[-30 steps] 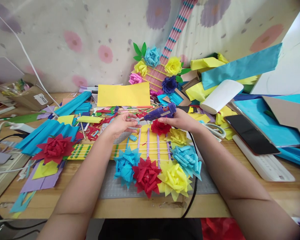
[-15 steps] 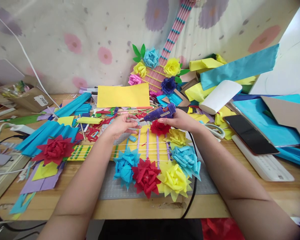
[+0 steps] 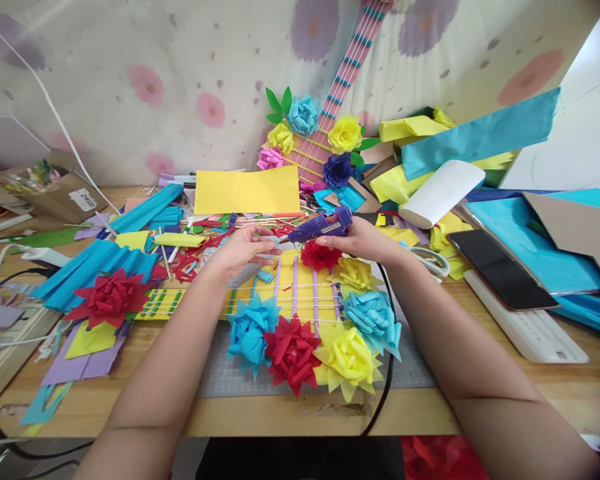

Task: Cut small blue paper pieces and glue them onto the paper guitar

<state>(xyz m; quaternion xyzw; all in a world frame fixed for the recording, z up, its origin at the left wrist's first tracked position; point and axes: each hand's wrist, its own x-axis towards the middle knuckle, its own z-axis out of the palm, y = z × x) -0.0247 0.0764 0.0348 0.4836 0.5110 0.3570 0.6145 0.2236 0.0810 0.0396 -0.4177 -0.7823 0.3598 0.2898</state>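
My right hand (image 3: 363,239) is closed round a purple hot glue gun (image 3: 311,228), its nozzle pointing left. Facing the nozzle, my left hand (image 3: 247,252) has its fingers bent together in a pinch; whatever they hold is too small to make out. Below both hands lies a yellow paper guitar (image 3: 286,293) with purple strips and white strings. Along its near edge are a blue paper flower (image 3: 253,335), a red one (image 3: 293,355) and a yellow one (image 3: 351,360). Another red flower (image 3: 321,255) sits just under the glue gun.
A grey cutting mat (image 3: 220,380) lies under the guitar. The gun's black cord (image 3: 391,373) hangs over the table edge. At right, a phone (image 3: 500,270) rests on a white device. Behind stand yellow paper (image 3: 247,192) and a pink paper guitar (image 3: 340,87); a loose red flower (image 3: 109,298) lies left.
Both hands and the glue gun stay almost in place. The view has shifted very slightly.
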